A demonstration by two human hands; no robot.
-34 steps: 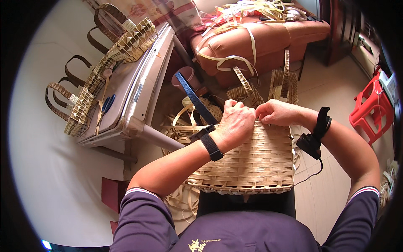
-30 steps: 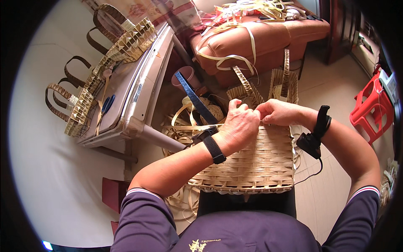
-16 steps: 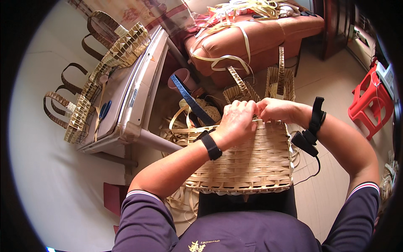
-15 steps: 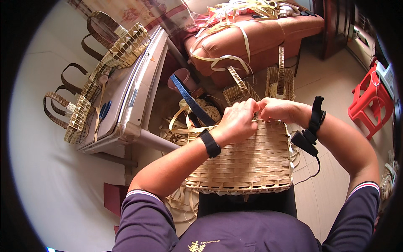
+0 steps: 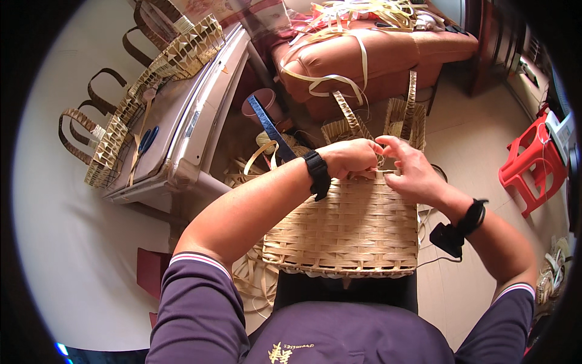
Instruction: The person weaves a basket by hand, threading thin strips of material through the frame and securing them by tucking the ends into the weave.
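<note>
A boxy, pale straw-coloured basket (image 5: 345, 230) woven from flat, slightly glossy strips sits over the person's lap, its broad wall facing up in tight over-and-under rows, with a line of small gaps along the near edge. Its far edge lies directly under both hands. The left hand (image 5: 351, 159) is bent over that edge with its fingers curled; whether they pinch a strip cannot be told. The right hand (image 5: 415, 175) is partly open, thumb and forefinger apart, the thumb close to the edge and the forefinger reaching toward the left hand's knuckles; nothing shows clearly in it. Just beyond stand two narrow, ribbed baskets with tall arched handles (image 5: 405, 118), and to their left slants a flat, dark-blue band (image 5: 270, 126). Loose, ribbon-like pale strips (image 5: 254, 282) curl in a heap beside the basket.
</note>
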